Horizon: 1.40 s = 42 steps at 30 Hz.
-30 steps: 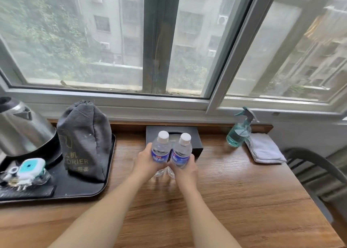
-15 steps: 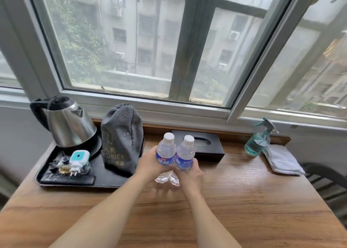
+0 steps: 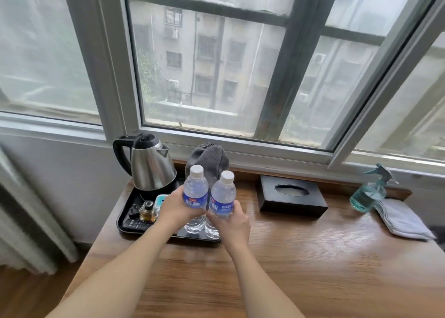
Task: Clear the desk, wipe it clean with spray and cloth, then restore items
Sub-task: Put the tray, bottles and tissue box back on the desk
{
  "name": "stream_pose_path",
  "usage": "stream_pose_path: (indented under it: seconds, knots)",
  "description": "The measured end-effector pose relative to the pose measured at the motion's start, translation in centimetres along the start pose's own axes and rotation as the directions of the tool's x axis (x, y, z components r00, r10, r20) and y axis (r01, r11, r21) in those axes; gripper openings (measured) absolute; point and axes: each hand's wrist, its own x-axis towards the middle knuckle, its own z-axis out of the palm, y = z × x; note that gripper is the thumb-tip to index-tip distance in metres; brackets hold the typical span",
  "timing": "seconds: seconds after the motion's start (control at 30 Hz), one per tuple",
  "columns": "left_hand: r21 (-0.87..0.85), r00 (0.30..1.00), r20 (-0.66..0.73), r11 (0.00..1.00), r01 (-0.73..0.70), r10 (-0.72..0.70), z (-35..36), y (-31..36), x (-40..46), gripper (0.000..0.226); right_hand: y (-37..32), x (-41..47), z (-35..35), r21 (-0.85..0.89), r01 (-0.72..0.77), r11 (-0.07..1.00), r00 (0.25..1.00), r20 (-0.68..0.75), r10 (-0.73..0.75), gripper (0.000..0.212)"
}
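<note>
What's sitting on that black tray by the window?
On the black tray: a steel kettle, a grey drawstring bag, a small amber bottle and a remote. The hands and water bottles hide the rest.

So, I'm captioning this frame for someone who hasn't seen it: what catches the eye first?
Two water bottles held side by side at centre: the left bottle in the left hand, the right bottle in the right hand. Behind them a steel kettle stands on a black tray. At the desk's far right is a teal spray bottle beside a folded white cloth.
</note>
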Motion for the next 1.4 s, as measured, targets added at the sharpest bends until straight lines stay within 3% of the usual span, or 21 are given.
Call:
stream_pose_path:
  seconds: [0.3, 0.4, 0.57, 0.83, 1.4]
  knots:
    - [0.008, 0.999, 0.028, 0.999, 0.042, -0.042, -0.3, -2.8, 1.4, 0.067, 0.8, 0.4, 2.6, 0.034, -0.018, 0.999, 0.999, 0.045, 0.016, 0.043]
    - [0.017, 0.998, 0.043, 0.999, 0.044, -0.045, 0.5, -2.8, 1.6, 0.060, 1.5, 1.3, 2.2, 0.014, -0.014, 1.000, 0.998, 0.059, 0.013, 0.042]
    - [-0.003, 0.998, 0.043, 0.999, 0.036, -0.035, 1.4, -3.4, 2.5, 0.051, 2.8, 2.3, 2.3, 0.044, -0.037, 0.998, 0.996, 0.077, 0.033, 0.044]
    - [0.012, 0.999, 0.037, 1.000, 0.004, -0.005, 1.5, -4.1, 3.0, 0.056, 4.9, 3.8, 2.9, 0.072, -0.024, 0.997, 0.991, 0.133, 0.014, 0.051]
    - [0.013, 0.994, 0.049, 0.995, -0.095, 0.094, 2.6, -6.4, 2.2, 0.053, 5.9, 3.1, 3.5, 0.143, 0.015, 0.990, 0.996, 0.087, -0.028, 0.057]
